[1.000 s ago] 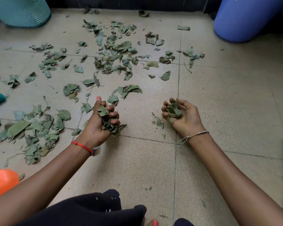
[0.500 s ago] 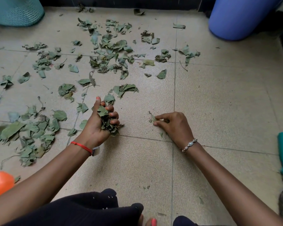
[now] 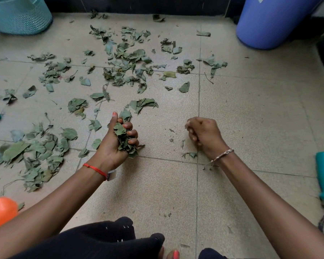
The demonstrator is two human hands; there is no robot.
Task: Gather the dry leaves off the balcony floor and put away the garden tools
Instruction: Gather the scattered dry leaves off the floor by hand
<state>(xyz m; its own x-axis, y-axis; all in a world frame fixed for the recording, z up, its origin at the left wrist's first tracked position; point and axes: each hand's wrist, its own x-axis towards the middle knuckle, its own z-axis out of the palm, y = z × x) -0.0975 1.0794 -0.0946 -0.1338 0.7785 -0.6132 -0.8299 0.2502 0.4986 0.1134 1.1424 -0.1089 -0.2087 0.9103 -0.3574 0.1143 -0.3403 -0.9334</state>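
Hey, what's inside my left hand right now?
A crumpled bunch of dry leaves fills the left hand, sticking out above and below the curled fingers. How much sits deeper against the palm is covered.

A single wide-angle view from the person's head faces forward and steeply down at the floor (image 3: 251, 118) strewn with leaves (image 3: 127, 57), close above the left hand (image 3: 118, 139) and right hand (image 3: 204, 133).

Grey-green leaves (image 3: 123, 58) on beige tiles (image 3: 251, 118); teal basket (image 3: 21, 17) (fine mesh pattern), blue barrel (image 3: 273, 21), perhaps an orange bottle (image 3: 0, 210).
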